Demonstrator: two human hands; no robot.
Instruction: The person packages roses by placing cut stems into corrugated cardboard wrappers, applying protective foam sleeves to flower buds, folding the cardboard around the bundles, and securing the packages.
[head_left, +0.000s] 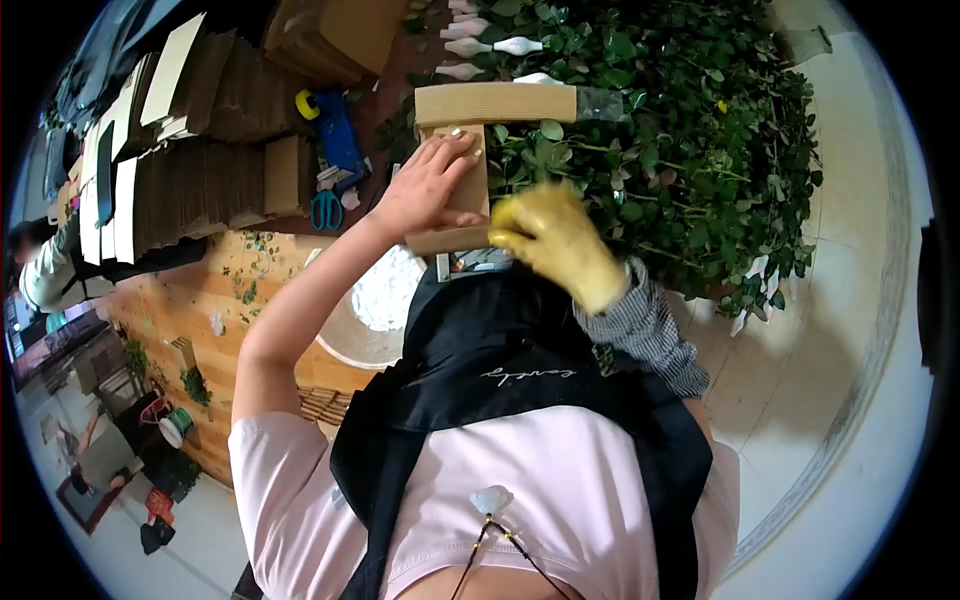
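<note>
My left hand (432, 185) is bare and lies flat on a brown cardboard sheet (472, 165), fingers stretched out and thumb toward its near edge. Just right of the cardboard is my right hand (560, 245), in a yellow glove and blurred by motion. Its fingers are curled beside the leafy stems; what they hold, if anything, is hidden. A ribbed cardboard strip (495, 104) lies across the top of the sheet, with clear tape (600, 104) at its right end. Leafy green rose stems (650, 150) spread out to the right.
Stacks of folded cardboard (200, 185) stand at left. A blue tape dispenser (338, 135) and teal scissors (326, 210) lie near my left forearm. Below them sits a round tub (365, 335) with white contents. White-wrapped flower heads (490, 46) line the far side. Another person (50, 270) is at far left.
</note>
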